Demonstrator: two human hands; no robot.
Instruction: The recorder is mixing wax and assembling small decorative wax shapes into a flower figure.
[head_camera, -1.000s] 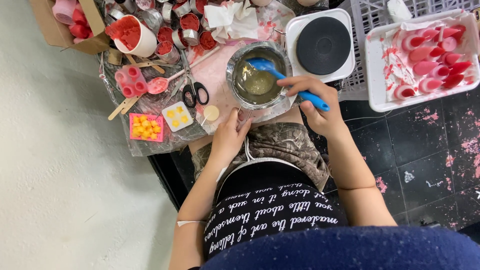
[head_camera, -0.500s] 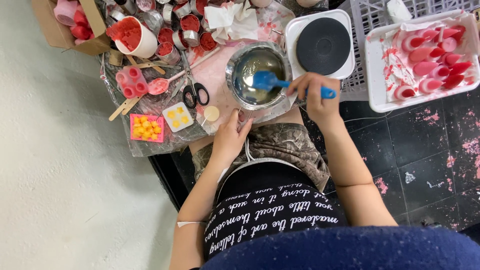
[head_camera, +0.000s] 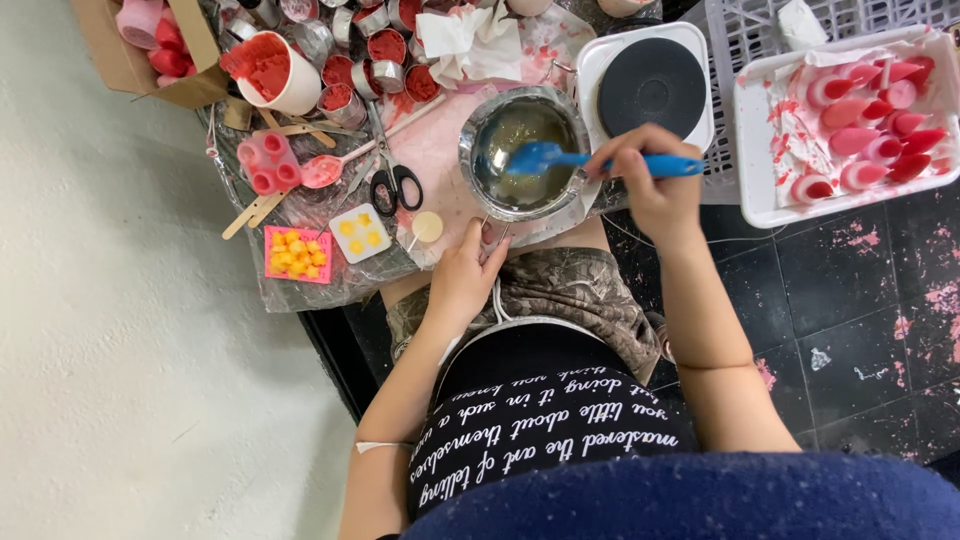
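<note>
Blue spatula (head_camera: 560, 158) in right grip (head_camera: 650, 185) over steel bowl (head_camera: 478, 135); left (head_camera: 462, 280) loose.

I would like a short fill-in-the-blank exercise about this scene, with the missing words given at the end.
1. The right hand holds a blue ____ over the metal bowl.
2. The left hand rests at the near edge of the work surface, just below the ____.
3. The black round hot plate sits to the ____ of the bowl in the picture.
4. The scissors have ____ handles.

Missing words: spatula; bowl; right; black
</note>
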